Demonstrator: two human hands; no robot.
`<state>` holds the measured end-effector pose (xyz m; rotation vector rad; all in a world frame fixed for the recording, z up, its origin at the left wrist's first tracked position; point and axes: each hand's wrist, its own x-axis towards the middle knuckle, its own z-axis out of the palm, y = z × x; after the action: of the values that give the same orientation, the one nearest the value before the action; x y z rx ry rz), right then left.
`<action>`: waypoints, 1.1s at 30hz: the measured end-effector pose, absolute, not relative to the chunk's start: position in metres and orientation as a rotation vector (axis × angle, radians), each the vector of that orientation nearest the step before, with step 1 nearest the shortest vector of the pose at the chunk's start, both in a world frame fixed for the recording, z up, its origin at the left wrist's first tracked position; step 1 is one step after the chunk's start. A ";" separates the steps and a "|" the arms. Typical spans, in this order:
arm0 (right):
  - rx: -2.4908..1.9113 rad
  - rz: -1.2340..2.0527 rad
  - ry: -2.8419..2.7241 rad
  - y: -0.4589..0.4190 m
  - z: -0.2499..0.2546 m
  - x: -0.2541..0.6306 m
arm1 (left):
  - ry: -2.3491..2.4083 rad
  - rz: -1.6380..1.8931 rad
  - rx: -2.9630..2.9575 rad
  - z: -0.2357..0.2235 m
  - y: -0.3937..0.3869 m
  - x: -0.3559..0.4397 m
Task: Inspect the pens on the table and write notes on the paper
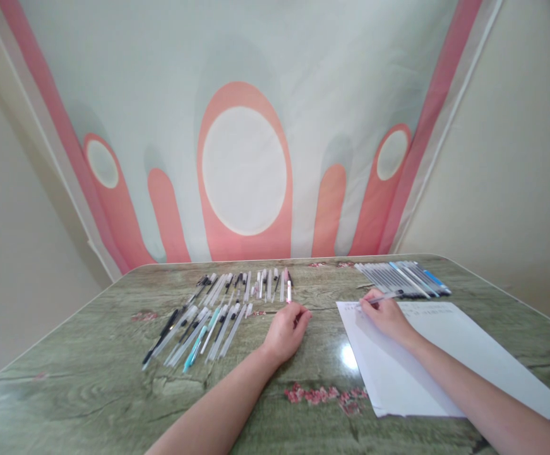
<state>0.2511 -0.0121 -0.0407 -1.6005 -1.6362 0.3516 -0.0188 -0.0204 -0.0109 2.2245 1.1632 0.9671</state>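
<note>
In the head view, my right hand (384, 316) is closed around a clear-barrelled pen (393, 294). Its tip is at the upper left of a large white sheet of paper (426, 366), where rows of faint writing run along the top edge. To the left, my left hand (285, 332) rests on the table with its fingers curled in. Whatever those fingers hold, if anything, is hidden. Just beyond its knuckles lies a white and pink pen (288, 291), its near end close to or touching the hand.
Two rows of clear, black and teal pens lie left of my left hand, a teal pen (195, 349) among them. Behind the paper is a row of pens (388, 278) side by side. The wood-patterned table (89, 360) meets a pink and pale-green wall hanging (312, 82).
</note>
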 end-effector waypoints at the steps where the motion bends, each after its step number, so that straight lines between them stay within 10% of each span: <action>1: -1.594 0.357 -1.637 -0.012 -0.040 0.251 | 1.164 0.968 2.223 -0.011 -0.020 -0.019; 33: -1.497 0.492 -1.422 -0.023 -0.025 0.235 | 1.200 0.933 2.221 -0.013 -0.024 -0.019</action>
<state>0.2345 -0.0226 -0.0254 -1.4972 -1.4219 0.4915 -0.0193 -0.0243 -0.0132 2.2209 1.2002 0.9331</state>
